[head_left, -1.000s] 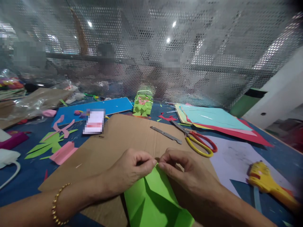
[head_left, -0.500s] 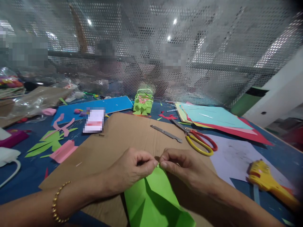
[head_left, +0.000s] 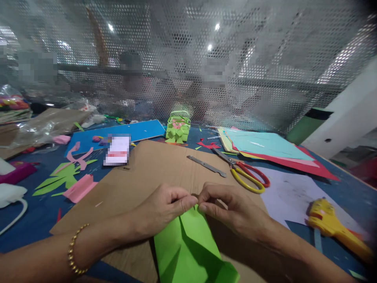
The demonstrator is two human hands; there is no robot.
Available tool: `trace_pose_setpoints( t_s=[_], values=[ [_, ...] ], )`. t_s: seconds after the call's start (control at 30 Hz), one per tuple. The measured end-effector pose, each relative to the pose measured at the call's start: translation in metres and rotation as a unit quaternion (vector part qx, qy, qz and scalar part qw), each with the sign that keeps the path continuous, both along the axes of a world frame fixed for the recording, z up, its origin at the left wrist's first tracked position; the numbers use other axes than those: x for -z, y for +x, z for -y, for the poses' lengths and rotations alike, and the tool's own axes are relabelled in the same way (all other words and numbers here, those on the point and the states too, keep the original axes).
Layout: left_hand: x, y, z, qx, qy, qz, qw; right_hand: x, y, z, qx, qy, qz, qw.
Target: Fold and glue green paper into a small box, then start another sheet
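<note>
A folded bright green paper bag shape (head_left: 194, 247) stands in front of me on a brown cardboard sheet (head_left: 159, 165). At its far top edge my left hand (head_left: 167, 206) pinches the green paper between thumb and forefinger. My right hand (head_left: 229, 208) pinches the same edge just beside it, thumbs almost touching. The exact bit of paper under the fingertips is hidden. Beyond the hands lie a flat metal blade (head_left: 206, 166) and scissors (head_left: 250, 181) with one red and one yellow handle.
A yellow glue gun (head_left: 330, 220) rests at the right on white paper (head_left: 288, 192). Coloured sheets (head_left: 268, 145) are stacked behind it. A small green paper basket (head_left: 178, 127) stands at the back. Pink paper (head_left: 80, 188) and green scraps (head_left: 59, 177) lie left, near a blue board (head_left: 138, 131).
My hands stay at the green paper's top edge; the fingers have shifted slightly and the left thumb sits a little farther right. The rest looks unmoved.
</note>
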State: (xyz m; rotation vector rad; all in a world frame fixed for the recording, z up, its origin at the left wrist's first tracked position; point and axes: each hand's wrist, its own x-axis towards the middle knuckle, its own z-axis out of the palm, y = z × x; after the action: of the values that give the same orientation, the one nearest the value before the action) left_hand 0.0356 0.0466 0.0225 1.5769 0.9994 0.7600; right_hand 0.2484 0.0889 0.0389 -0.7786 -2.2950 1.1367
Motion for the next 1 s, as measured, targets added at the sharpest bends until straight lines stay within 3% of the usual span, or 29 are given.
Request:
trace_pose_setpoints(
  t_s=[0.23,0.63,0.83,1.0],
  values=[
    [0.005,-0.001,-0.003,-0.013,0.015,-0.033,0.999,-0.005,-0.001,0.003,0.0,0.051,0.019,0.999],
    [0.003,0.001,-0.003,-0.033,0.033,-0.064,0.997,-0.003,-0.003,0.004,0.022,0.055,0.043,0.997],
    [0.0,0.001,-0.003,-0.046,0.035,-0.058,0.997,-0.012,-0.003,0.006,0.053,0.123,0.046,0.99],
    [0.0,0.001,-0.003,-0.054,0.036,-0.065,0.996,-0.003,-0.005,0.014,0.075,0.19,0.046,0.978]
  ],
)
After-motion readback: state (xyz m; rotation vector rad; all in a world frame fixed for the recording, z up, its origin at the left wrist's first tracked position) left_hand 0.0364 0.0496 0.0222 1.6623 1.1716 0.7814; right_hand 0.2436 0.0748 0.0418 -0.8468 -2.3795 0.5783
